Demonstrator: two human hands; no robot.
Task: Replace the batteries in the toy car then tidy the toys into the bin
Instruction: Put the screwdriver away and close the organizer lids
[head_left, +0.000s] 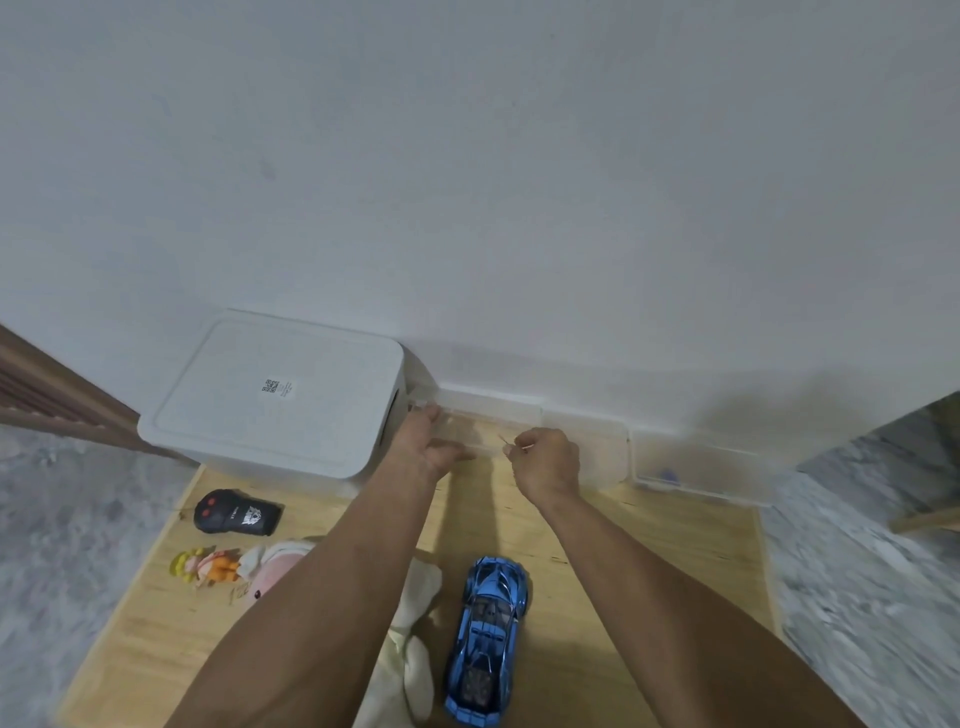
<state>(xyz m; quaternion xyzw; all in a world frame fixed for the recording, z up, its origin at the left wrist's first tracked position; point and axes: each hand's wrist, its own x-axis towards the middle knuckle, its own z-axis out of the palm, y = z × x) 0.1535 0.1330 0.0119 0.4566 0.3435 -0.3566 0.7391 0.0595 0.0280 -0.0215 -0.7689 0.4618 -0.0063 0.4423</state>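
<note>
The blue toy car lies on the wooden board, near me, between my forearms. The white bin stands at the back left with its lid on. My left hand rests with straight fingers and thumb on the left end of a clear plastic box by the wall. My right hand is curled over the same box and pinches a thin, small tool whose tip pokes out to the left. What the box holds is too blurred to tell.
A black remote control, a small yellow-orange figure and a pink-and-cream plush toy lie on the board's left side. Two more clear boxes line the wall to the right. Grey carpet flanks the wooden board.
</note>
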